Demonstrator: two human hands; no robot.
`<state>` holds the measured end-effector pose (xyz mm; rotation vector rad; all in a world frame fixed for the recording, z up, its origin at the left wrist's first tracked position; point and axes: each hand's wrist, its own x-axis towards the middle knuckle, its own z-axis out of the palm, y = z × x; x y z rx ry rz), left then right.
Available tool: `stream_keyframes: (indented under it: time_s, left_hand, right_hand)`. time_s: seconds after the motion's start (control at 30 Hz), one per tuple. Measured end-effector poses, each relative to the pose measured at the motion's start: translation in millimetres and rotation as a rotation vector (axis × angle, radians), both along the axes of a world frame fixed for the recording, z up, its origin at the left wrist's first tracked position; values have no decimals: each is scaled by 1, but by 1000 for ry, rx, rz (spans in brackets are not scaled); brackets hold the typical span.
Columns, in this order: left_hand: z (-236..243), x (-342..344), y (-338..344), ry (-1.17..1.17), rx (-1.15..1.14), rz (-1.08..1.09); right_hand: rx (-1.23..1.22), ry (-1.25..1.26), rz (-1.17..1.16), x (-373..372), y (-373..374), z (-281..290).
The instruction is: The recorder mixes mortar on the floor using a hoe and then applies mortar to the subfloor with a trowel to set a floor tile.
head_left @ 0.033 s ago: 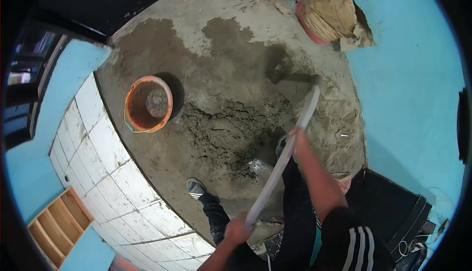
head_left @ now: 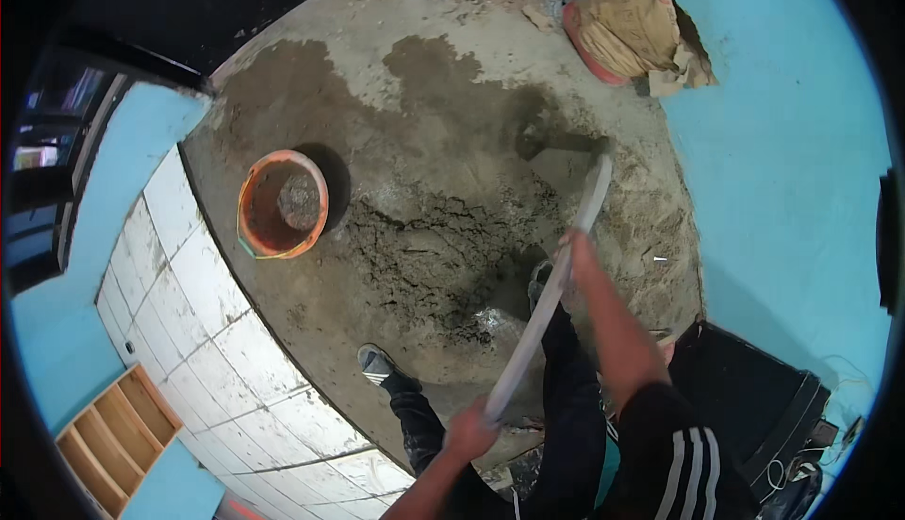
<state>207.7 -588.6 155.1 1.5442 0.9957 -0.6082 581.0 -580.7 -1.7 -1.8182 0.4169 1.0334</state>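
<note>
I hold a hoe by its long pale handle [head_left: 530,341], which slants from the lower middle up to the right. My left hand [head_left: 471,430] grips its lower end, and my right hand [head_left: 578,254] is wrapped round it farther up. The dark hoe blade [head_left: 564,143] points left from the far end, at the right side of the wet area. Nearer and left of it, a heap of wet grey mortar [head_left: 429,256] spreads over the floor in front of my feet. Whether the blade touches the floor is hard to tell.
An orange bucket [head_left: 323,201] with grey residue inside stands left of the mortar. White tiles [head_left: 255,360] border the rough floor at left. A torn brown paper sack [head_left: 627,25] leans at the far right by the blue wall [head_left: 773,171]. My shoe [head_left: 375,362] is near the heap.
Both hands have moved slightly up and to the right with the handle. The blade has hardly shifted, and the mortar heap looks the same.
</note>
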Motion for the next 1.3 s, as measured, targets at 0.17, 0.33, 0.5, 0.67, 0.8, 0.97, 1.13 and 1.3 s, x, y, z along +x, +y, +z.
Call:
stream_keyframes:
  time_s: [0.17, 0.33, 0.5, 0.67, 0.8, 0.97, 1.13, 1.3]
  left_hand:
    - [18, 121, 42, -37, -193, 37]
    - [39, 96, 89, -84, -218, 55]
    - [84, 29, 165, -178, -165, -35]
    - [156, -27, 217, 7, -78, -420]
    - [194, -77, 217, 70, 109, -533]
    - [202, -197, 196, 86, 248, -210]
    - [183, -349, 142, 351, 434, -15]
    - [128, -473, 75, 468, 516, 61]
  right_hand:
    - [-299, -217, 214, 101, 29, -40]
    - [-349, -505, 215, 71, 27, -56]
    - [-394, -197, 136, -8, 30, -82]
    - [-73, 221, -173, -132, 41, -55]
    - [9, 315, -315, -214, 51, -7]
    - [9, 333, -378, -283, 49, 60]
    - [116, 473, -263, -377, 38, 136]
    - [74, 558, -47, -459, 16, 179]
